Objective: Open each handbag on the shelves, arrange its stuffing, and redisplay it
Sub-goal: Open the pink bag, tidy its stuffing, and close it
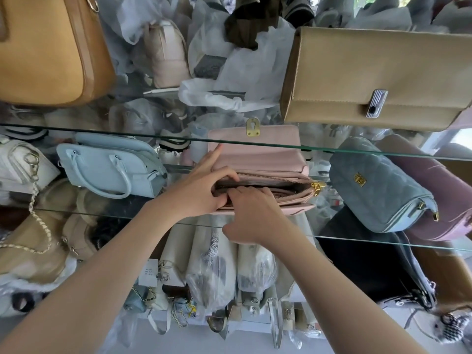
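Two bare forearms are reaching up from the bottom edge toward a pink bag point(268, 159) that is sitting on a glass shelf point(383, 241), between a light blue bag point(109, 167) on the left and a quilted blue bag point(378, 190) on the right. Its flap is lying thrown back, with a gold clasp point(252, 127) showing at the far end, and its top zip is standing open, the zip pull point(316, 187) resting at the right end. The left hand point(204, 190) is gripping the left end of the open mouth, fingers curling over the far rim while the index finger is pointing straight up along the flap. The right hand point(252, 213) is dipping bent fingers into the opening; the tips are hiding inside, so I cannot tell whether they are holding anything. On the shelf above, a tan bag point(43, 52) and a beige bag point(370, 72) are sitting well apart.
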